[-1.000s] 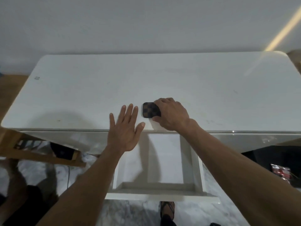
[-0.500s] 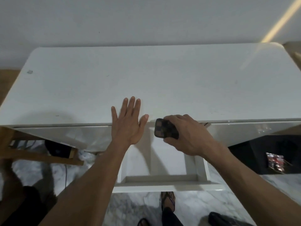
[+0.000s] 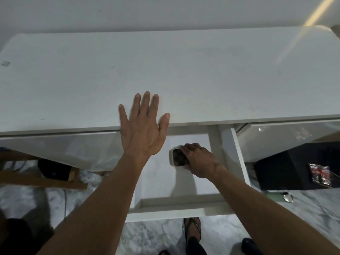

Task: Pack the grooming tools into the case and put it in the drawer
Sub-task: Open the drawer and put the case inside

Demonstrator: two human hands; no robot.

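My right hand (image 3: 199,160) is down inside the open drawer (image 3: 176,206), fingers curled over the small dark checkered case (image 3: 178,157) and gripping it by its right side. The case sits low in the drawer, near the middle of its white floor and a little toward the right wall, well back from the drawer's front edge. I cannot tell whether its underside already touches the drawer floor or hangs just above it; a soft shadow lies beneath and to the left of it.

My left hand (image 3: 142,128) is spread flat, fingers straight and slightly fanned, holding nothing. The fingers and thumb lie over the front edge of the white tabletop (image 3: 202,74), just left of the drawer opening, while the palm and wrist hang out past that edge above the drawer's left side.

The drawer is pulled out toward me from under the middle of the tabletop's front edge. To its right a glossy white drawer front (image 3: 287,138) stays closed, and another glossy panel (image 3: 60,150) runs to the left. Below, on the marbled floor (image 3: 312,214), I see my sandalled foot (image 3: 193,230) under the drawer front, a black box (image 3: 298,168) at the right, and a wooden frame (image 3: 42,179) at the left.
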